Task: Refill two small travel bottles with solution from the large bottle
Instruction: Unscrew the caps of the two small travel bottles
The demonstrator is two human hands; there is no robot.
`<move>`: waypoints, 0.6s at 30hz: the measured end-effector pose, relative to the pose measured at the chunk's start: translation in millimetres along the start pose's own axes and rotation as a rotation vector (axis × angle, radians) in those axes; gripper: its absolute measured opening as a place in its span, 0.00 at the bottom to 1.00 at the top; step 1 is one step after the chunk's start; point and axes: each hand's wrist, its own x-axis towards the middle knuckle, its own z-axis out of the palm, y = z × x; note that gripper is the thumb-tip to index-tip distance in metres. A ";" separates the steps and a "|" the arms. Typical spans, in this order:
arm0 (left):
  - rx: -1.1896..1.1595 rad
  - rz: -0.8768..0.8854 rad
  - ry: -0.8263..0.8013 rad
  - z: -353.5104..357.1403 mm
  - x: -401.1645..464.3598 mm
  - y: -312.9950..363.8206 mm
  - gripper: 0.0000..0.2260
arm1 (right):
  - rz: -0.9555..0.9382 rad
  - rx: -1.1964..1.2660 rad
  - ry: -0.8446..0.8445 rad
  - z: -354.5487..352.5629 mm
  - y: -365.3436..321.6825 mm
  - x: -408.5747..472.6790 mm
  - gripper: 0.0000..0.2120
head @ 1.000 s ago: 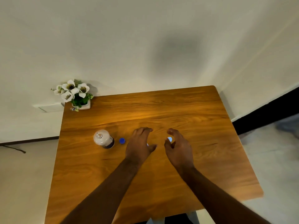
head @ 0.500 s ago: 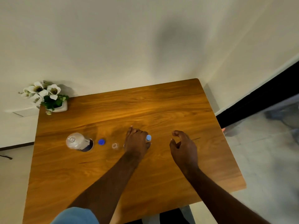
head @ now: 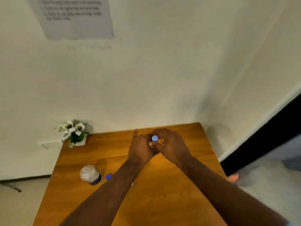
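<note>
Left hand (head: 141,148): curled round the small bottle from the left, index finger sticking up free; body of the bottle hidden inside the fingers.
Right hand (head: 172,146): closed in from the right, fingertips meeting at the same bottle just under its cap; whether it pinches the cap or the neck I cannot tell.
Small bottle (head: 154,138): upright between both hands, raised above the table, only the pale blue cap showing.
Big bottle (head: 90,174): standing open on the table, well to the left of the grip and nearer the person, its top uncapped.
Blue cap (head: 108,176): lying on the table just right of the big bottle, beside the left forearm.
Table (head: 162,201): wooden, under both arms.
Flowers (head: 73,131): in a white pot at the far left corner, well apart from the grip.
Paper (head: 75,17): on the wall above, print blurred.
</note>
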 end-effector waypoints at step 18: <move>-0.661 0.253 0.531 -298.9 41.9 139.1 0.07 | -0.463 0.156 0.329 -241.1 -261.2 79.2 0.07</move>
